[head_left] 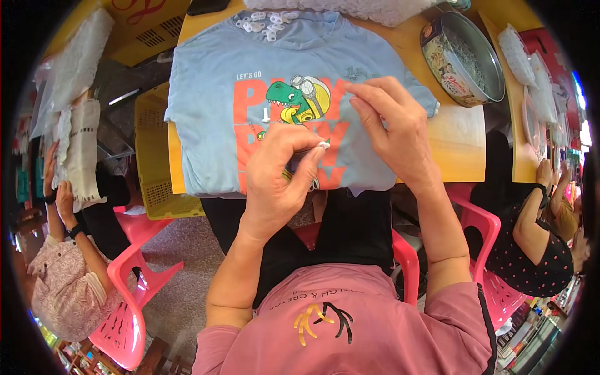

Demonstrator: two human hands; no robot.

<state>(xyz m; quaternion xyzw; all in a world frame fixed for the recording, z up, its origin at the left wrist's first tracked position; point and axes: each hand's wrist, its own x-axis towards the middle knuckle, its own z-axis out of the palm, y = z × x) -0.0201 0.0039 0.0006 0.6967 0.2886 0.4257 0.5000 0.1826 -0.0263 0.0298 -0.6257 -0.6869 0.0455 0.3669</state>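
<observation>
My left hand [281,172] is closed in a pinch, with a small white plastic piece [324,144] between thumb and forefinger. To its right, my right hand [400,128] is raised, thumb and forefinger brought close together; whatever they grip is too small to make out. Both hands are over a light blue T-shirt [206,94] printed with a dinosaur and red letters, spread on the table. A pile of small white plastic pieces [269,26] lies at the shirt's collar. Another little white piece [266,115] rests on the print, beyond my left hand.
On the yellow table [459,140], a round metal tin [484,62] stands at the far right. Bubble wrap [350,6] and a dark phone-like object [208,6] are along the far edge. A yellow crate [153,156] stands left. People sit on both sides near pink chairs [134,325].
</observation>
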